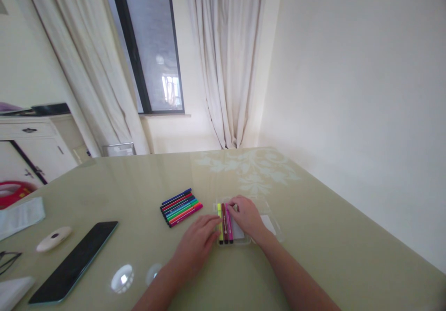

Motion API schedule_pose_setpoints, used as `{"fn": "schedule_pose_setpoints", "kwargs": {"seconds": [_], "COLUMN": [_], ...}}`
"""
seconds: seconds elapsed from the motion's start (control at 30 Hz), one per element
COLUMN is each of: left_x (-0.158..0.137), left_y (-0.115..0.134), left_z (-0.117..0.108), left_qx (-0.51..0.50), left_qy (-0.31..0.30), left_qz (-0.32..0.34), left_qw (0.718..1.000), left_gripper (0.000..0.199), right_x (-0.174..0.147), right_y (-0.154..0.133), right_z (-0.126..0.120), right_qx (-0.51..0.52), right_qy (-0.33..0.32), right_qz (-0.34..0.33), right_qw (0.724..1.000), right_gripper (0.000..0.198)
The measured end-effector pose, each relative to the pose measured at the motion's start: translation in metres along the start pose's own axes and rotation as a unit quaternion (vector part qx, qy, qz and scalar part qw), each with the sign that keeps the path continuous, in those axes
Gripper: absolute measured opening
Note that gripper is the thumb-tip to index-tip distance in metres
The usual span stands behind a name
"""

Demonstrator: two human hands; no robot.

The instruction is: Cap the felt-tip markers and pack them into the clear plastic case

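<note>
A clear plastic marker case (246, 241) lies unfolded on the table, its see-through lid part to the right. Side by side in its left part are a yellow marker (220, 237), a brown marker (225, 222) and a magenta marker (229, 227), dark ends towards me. My left hand (200, 236) grips the case's left edge, fingertips against the yellow marker. The fingers of my right hand (246, 215) are closed on the upper end of the magenta marker, partly hiding the case. A row of several coloured markers (181, 208) lies left of the case.
On the left are a black tablet (75, 262), a white oval device (54, 239), glasses (9, 260), a pale cloth or paper (22, 217) and a red object (16, 194). The glossy table (324, 255) meets a wall on the right; curtains (230, 60) hang behind.
</note>
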State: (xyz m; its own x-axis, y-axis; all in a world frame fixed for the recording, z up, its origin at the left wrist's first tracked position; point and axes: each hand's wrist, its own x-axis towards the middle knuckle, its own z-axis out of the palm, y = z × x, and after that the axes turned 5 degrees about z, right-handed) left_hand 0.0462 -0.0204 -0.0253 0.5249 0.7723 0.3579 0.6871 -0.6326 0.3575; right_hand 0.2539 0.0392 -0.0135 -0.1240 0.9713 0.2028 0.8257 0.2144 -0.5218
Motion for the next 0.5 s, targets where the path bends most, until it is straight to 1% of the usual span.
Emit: {"fn": "schedule_pose_setpoints", "kwargs": {"seconds": [0.07, 0.13, 0.2, 0.27, 0.37, 0.43, 0.5], "left_x": [-0.002, -0.005, -0.008, -0.01, -0.009, -0.006, -0.002], "left_y": [-0.017, -0.033, -0.045, -0.05, -0.048, -0.041, -0.03], "left_z": [-0.008, -0.016, -0.02, -0.02, -0.015, -0.012, -0.01], "left_qx": [0.064, 0.147, 0.188, 0.176, 0.125, 0.074, -0.003], "left_qy": [0.047, 0.07, 0.07, 0.058, 0.051, 0.08, 0.126], "left_qz": [-0.086, -0.163, -0.196, -0.19, -0.171, -0.165, -0.152], "left_qw": [0.993, 0.973, 0.96, 0.964, 0.976, 0.98, 0.98], "left_gripper": [0.027, 0.022, 0.015, 0.011, 0.009, 0.01, 0.011], "right_x": [0.001, 0.001, 0.001, 0.001, -0.001, -0.003, -0.006], "right_y": [0.0, 0.0, -0.001, -0.001, -0.005, -0.01, -0.018], "right_z": [-0.001, -0.001, -0.001, -0.001, -0.001, 0.001, 0.005], "right_qx": [0.012, 0.023, 0.033, 0.045, 0.076, 0.121, 0.215], "right_qy": [0.015, 0.031, 0.044, 0.055, 0.062, 0.056, 0.028], "right_qz": [0.003, -0.001, -0.007, -0.016, -0.036, -0.044, -0.035], "right_qw": [1.0, 0.999, 0.998, 0.997, 0.995, 0.99, 0.976], "right_gripper": [0.016, 0.015, 0.015, 0.014, 0.014, 0.013, 0.01]}}
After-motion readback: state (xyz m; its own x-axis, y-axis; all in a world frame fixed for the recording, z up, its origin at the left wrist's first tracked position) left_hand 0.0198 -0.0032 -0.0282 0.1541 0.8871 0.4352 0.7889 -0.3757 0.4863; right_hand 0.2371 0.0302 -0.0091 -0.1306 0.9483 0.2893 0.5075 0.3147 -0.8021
